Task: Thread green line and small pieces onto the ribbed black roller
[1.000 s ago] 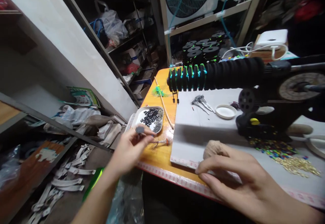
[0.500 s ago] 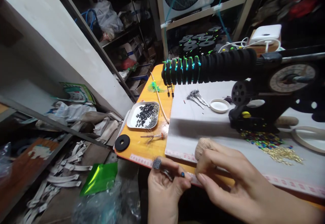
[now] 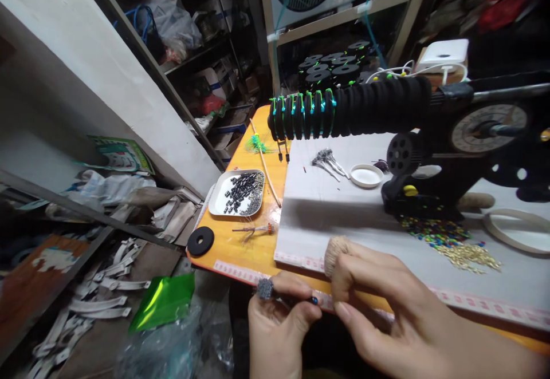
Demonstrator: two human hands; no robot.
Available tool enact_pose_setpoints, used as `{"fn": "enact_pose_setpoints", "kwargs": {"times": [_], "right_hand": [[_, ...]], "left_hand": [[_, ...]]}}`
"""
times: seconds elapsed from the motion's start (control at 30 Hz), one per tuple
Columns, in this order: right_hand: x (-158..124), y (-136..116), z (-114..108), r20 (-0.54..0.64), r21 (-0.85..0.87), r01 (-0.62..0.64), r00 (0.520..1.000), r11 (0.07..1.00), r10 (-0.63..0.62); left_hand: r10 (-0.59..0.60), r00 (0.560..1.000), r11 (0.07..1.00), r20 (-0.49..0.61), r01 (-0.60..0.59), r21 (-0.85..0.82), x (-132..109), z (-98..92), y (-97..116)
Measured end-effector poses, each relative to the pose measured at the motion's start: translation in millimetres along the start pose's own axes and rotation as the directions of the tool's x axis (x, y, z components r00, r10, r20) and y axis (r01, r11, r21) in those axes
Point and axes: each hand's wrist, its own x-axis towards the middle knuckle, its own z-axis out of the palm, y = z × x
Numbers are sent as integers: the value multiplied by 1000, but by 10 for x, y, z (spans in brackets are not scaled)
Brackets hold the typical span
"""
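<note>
My left hand (image 3: 279, 324) is closed at the lower middle. Between its thumb and index finger it pinches a small black cylinder (image 3: 314, 300) with a blue end. A grey, knobbly bundle (image 3: 265, 288) sticks up among the same fingers. Just to the right, my right hand (image 3: 387, 301) has thumb and index finger brought together, and anything between them is too small to make out. A beige wrap (image 3: 336, 255) covers one of its fingertips. The two hands are close but apart, over the front edge of the table (image 3: 219, 248).
A white tray (image 3: 215, 207) of black cylinders and small metal pieces stands at the left. Near it lie a black foam disc (image 3: 200, 241) and a thin stick (image 3: 270, 176). A black machine (image 3: 423, 190) carries a row of foam discs (image 3: 365, 107). Coloured beads (image 3: 433, 230) and gold pieces (image 3: 470, 255) lie on the white board.
The black cylinder in my left hand has tipped to lie more sideways, toward my right hand. Both hands stay close together. The whole view has shifted slightly.
</note>
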Motion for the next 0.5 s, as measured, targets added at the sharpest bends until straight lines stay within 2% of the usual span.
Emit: {"fn": "enact_pose_setpoints", "kwargs": {"times": [0.13,0.4,0.5], "right_hand": [[10,-8,9,-24,-19,10,1000,1000,-11],[1,20,10,20,64,-30,999,997,29],[6,12,6,12,42,-24,1000,999,24]], "left_hand": [[-5,1000,1000,10,5,-1,-5,22,16],[-6,1000,1000,10,6,-5,-13,9,18],[-8,1000,1000,2,8,-10,-15,14,18]]}}
